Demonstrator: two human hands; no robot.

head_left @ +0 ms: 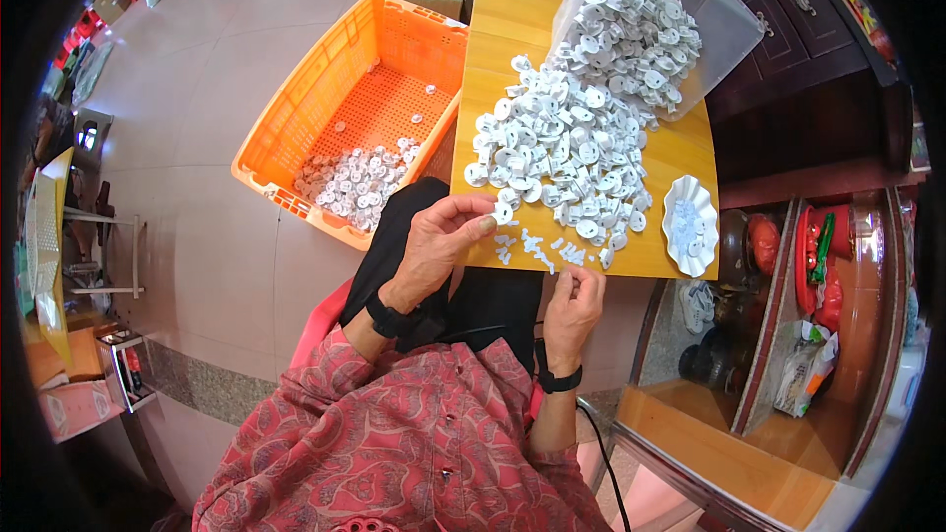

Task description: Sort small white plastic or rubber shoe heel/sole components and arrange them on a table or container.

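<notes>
Pinching a small white round disc (504, 212) between thumb and forefinger, my left hand (440, 241) hovered at the near edge of the yellow wooden table (507, 25). My right hand (574, 303) sat just below that edge, fingertips closed on a tiny white piece (567, 273) too small to make out. A few small white bits (537, 249) lay scattered on the table between my hands. Beyond them spread a heap of white discs (557, 148), spilling from a tilted clear plastic bin (709, 10). A white scalloped dish (688, 225) rested at the table's right. To my left an orange crate (296, 108) on the floor held more discs.
</notes>
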